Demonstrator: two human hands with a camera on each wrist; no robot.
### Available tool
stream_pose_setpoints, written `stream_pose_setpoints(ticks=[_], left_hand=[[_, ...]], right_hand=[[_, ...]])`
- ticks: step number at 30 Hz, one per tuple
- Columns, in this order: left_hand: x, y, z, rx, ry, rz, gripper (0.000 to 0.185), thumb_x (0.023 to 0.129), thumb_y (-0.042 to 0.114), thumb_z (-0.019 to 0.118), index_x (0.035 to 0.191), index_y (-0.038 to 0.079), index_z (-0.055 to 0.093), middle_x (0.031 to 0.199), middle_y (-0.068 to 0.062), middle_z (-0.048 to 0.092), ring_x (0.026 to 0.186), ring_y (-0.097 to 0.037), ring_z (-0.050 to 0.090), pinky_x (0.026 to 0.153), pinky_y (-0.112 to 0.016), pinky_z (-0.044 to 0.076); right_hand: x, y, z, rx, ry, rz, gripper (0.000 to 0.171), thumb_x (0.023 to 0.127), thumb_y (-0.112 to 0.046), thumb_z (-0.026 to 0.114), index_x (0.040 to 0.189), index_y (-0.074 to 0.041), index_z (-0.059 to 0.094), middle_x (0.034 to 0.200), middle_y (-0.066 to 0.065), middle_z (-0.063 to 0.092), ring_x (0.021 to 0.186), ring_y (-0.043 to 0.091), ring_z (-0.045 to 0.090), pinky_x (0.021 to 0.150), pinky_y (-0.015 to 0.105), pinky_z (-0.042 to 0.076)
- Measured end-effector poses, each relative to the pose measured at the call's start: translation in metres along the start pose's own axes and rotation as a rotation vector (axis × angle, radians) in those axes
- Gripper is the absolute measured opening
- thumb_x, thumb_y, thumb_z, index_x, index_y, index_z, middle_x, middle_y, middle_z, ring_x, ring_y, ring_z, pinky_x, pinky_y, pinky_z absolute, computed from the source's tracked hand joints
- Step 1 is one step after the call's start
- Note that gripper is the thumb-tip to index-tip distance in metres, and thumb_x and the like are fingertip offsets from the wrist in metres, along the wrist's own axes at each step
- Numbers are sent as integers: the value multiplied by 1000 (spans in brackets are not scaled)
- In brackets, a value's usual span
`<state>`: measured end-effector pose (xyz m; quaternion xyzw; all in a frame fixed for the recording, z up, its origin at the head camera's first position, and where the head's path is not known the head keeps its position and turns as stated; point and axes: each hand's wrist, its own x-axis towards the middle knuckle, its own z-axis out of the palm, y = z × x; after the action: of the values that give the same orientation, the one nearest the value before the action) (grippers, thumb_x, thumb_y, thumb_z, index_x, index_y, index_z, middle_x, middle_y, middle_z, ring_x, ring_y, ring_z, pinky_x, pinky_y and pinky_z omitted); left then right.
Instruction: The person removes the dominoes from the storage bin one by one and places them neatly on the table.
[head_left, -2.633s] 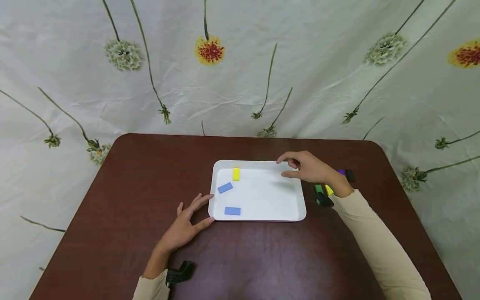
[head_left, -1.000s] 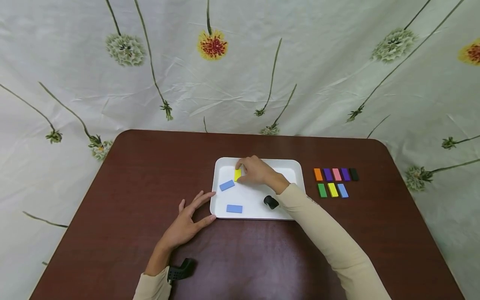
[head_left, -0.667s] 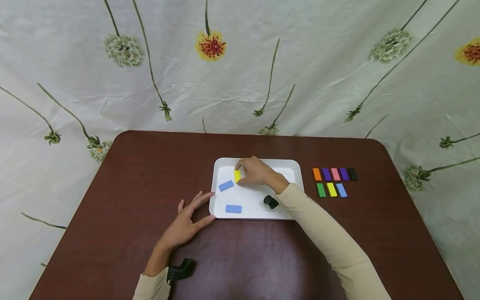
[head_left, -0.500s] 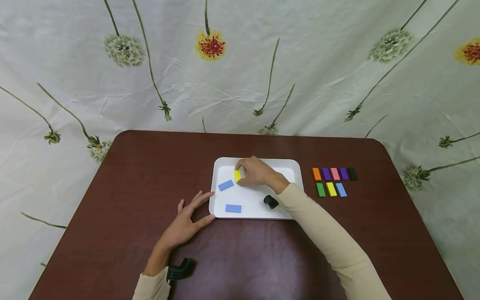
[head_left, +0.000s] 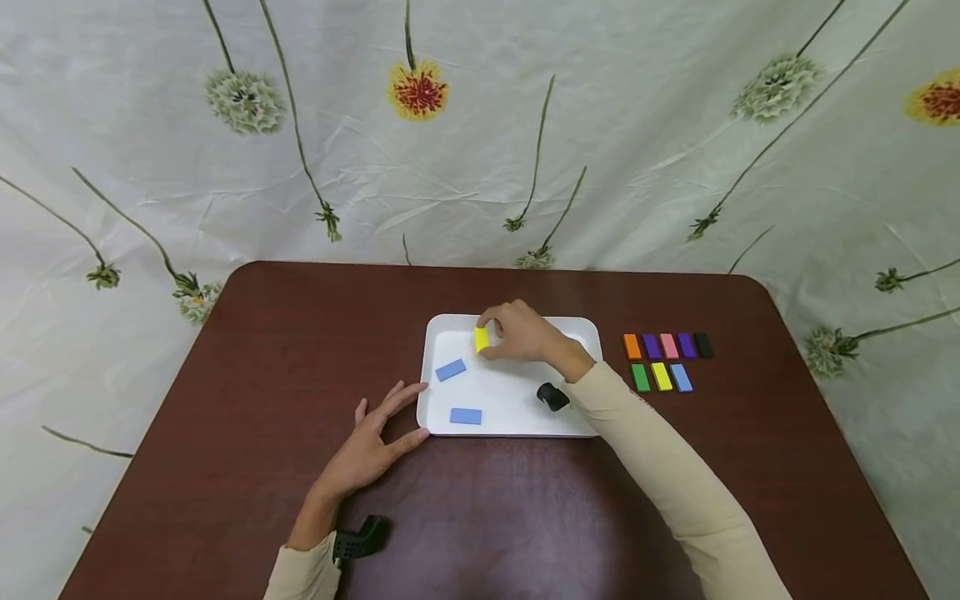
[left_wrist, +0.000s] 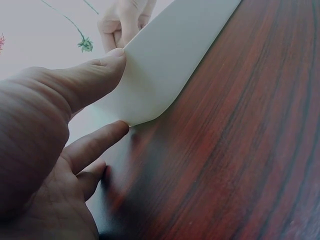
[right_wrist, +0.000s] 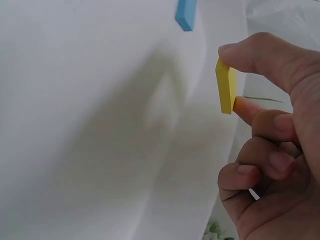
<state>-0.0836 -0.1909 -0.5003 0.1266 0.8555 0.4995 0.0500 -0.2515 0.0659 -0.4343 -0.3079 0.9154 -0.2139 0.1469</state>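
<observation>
Between thumb and index fingertip, my right hand pinches a yellow block by its two ends, over the back left part of the white tray. The right wrist view shows the block above the tray floor, its shadow below. Two blue blocks lie flat in the tray: a tilted blue block just in front of the yellow one, and another blue block near the front left. With fingers spread, my left hand touches the tray's left edge with thumb and fingertip, as the left wrist view also shows.
Right of the tray, two rows of coloured blocks lie on the brown table: orange, purple, pink and black behind, green, yellow and blue in front. A flowered cloth hangs beyond the table.
My right hand came left over the tray, pinched the yellow block and has lifted it slightly up and to the right. The left hand stays at the tray's edge.
</observation>
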Motion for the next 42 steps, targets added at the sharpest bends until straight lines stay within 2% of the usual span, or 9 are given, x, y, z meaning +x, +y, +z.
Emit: stream_pose_setpoints(ticks=[6,14,23,29,35,42], left_hand=[[-1,-1,2,-8,0,7,60,93,25,73,148,23,49,152,-8,50,153,-40,19,110,-73,-11],[-2,-2,3,-4,-5,14,62,93,26,73,149,20,48,152,-9,49,153,-41,19,110,-73,-11],[-4,-2,-3,9,-3,9,64,92,27,74,150,22,47,152,-8,49,153,-40,20,111,-72,-9],[-3,-2,-3,4,-5,16,64,92,26,74,150,23,47,152,-8,49,153,-39,19,111,-72,-10],[-2,-2,-1,-3,-9,19,63,93,27,74,150,25,46,152,-7,49,153,-39,19,110,-72,-10],[-1,-2,-1,-11,-16,20,63,93,27,73,151,25,45,153,-6,48,154,-38,18,110,-72,-11]], right_hand=[[-11,8,-15,63,45,12,43,84,-25,81,122,-7,70,65,-2,43,65,13,40,62,25,33],[-37,29,-35,122,113,35,44,84,-22,81,122,-4,69,60,-3,37,59,14,37,61,29,33],[-63,54,-50,98,152,74,44,83,-18,81,122,-1,68,59,-4,37,58,14,35,61,30,34],[-81,74,-58,88,164,31,42,86,-17,80,122,0,67,57,-5,35,54,12,31,60,30,34],[-106,100,-67,78,192,11,39,86,-16,79,121,-3,67,61,-6,36,53,10,31,61,30,37],[-141,127,-75,61,192,73,40,87,-14,79,122,-2,65,64,-5,38,53,8,38,59,26,42]])
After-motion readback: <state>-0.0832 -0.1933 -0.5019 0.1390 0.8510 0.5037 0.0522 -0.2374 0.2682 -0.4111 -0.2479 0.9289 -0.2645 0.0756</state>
